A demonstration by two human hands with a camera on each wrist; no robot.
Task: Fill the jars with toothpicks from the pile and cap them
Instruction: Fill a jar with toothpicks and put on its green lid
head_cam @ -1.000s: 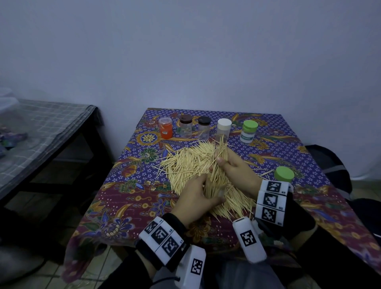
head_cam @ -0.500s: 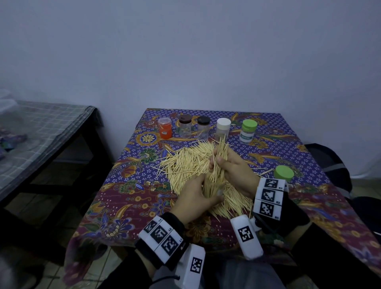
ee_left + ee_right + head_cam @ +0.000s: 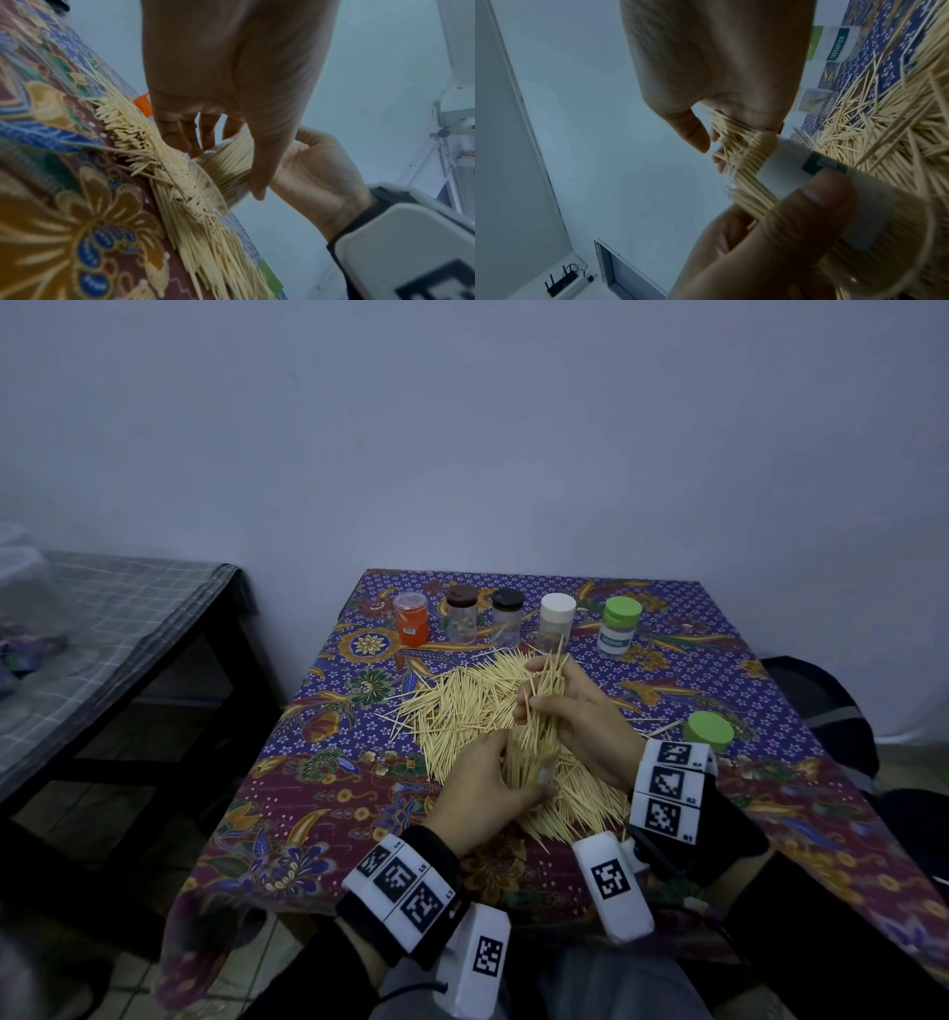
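Barely shifted since before: my left hand (image 3: 480,793) grips the clear jar (image 3: 816,182) over the pile (image 3: 462,706), my right hand (image 3: 580,716) pinches a toothpick bundle (image 3: 542,706) into its mouth.

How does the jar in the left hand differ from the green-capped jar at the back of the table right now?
The jar in the left hand is uncapped, while the green-capped jar is closed. The held jar is tilted with a bundle of toothpicks sticking out of its mouth; the green-capped jar stands upright on the tablecloth, untouched. The left hand grips one; nothing holds the other. Both are clear with a white and green label.
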